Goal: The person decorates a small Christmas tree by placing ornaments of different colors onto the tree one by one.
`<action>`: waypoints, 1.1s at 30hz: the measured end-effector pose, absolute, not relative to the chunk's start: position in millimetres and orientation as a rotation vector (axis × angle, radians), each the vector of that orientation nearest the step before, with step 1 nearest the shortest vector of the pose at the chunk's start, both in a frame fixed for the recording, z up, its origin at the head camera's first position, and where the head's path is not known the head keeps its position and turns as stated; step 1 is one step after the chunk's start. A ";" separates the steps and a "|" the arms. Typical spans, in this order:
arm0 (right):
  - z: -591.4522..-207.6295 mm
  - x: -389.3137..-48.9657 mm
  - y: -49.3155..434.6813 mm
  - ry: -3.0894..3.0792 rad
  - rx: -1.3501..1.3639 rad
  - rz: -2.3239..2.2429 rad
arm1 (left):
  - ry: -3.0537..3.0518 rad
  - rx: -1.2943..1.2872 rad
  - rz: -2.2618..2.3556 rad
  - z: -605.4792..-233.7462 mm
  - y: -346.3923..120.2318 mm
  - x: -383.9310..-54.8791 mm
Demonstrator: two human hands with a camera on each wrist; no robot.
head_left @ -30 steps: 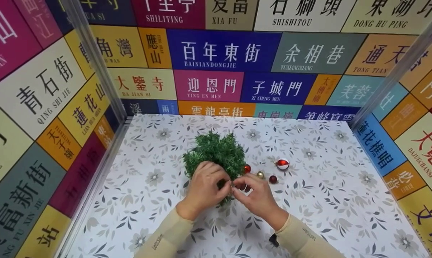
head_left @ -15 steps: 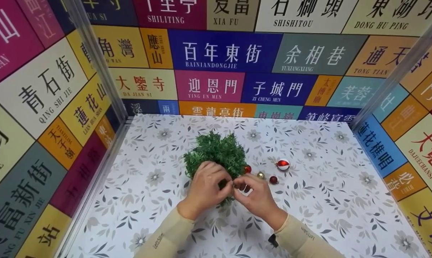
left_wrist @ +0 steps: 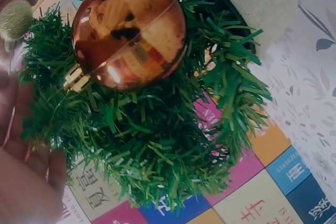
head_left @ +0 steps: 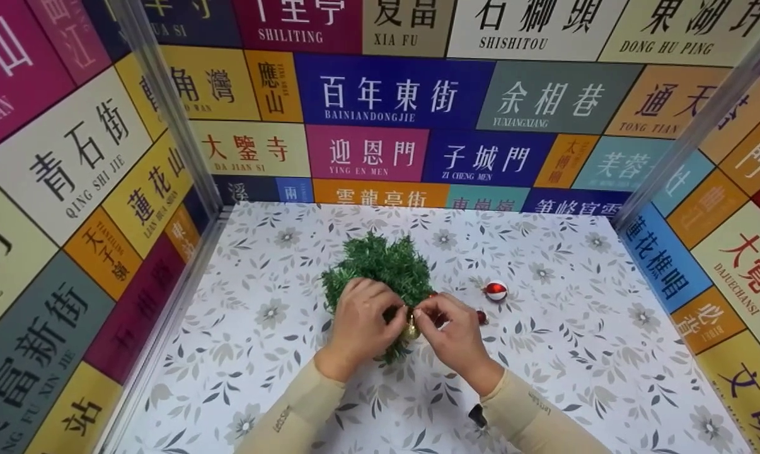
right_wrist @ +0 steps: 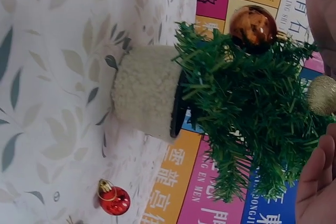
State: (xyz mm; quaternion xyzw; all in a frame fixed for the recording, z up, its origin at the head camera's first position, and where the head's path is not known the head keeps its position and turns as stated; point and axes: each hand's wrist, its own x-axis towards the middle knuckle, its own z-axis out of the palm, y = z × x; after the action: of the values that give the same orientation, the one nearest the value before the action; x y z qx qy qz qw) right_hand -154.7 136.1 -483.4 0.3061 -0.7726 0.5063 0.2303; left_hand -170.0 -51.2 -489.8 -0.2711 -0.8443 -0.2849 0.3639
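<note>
A glittery gold bauble [head_left: 411,328] hangs between the two hands, in front of a small artificial Christmas tree [head_left: 386,261]. Thumb and index of the left hand [head_left: 362,318] pinch at the bauble's top. From the other side the right hand [head_left: 452,331] pinches there too, its fingers curled. Both wrist views show the gold bauble [left_wrist: 14,19] close beside the green branches [right_wrist: 252,108]. On the tree hangs a shiny copper bauble [left_wrist: 131,32] with a gold cap. A thin string leads from the gold bauble toward the fingers in the left wrist view.
The tree's pot [right_wrist: 147,90] has a fuzzy white cover and stands on the floral tabletop [head_left: 273,353]. Loose to the right lie a red-and-white bauble [head_left: 496,291] and a dark red one [head_left: 483,316], partly behind the right hand. Sign-covered walls [head_left: 392,94] enclose the table.
The right hand has risen slightly and its fingers have shifted. The gold bauble now shows below the fingertips. A loose gold bauble seen on the table before is no longer visible beside the right hand.
</note>
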 end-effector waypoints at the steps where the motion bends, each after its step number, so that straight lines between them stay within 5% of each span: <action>1: -482.9 -155.6 136.2 -2.128 0.831 1.399 | -2.166 -0.680 -0.726 -490.0 -50.1 -170.7; 33: -501.7 -172.4 141.9 -2.450 0.454 1.403 | -2.191 -0.493 -0.666 -496.0 -42.0 -173.0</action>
State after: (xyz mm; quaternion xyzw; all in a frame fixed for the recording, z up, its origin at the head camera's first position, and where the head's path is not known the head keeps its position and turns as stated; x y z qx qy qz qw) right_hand -172.4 141.9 -501.7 0.1571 -0.8482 0.4859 0.1405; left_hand -173.0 -42.0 -496.0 -0.1937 -0.8617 -0.2621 0.3890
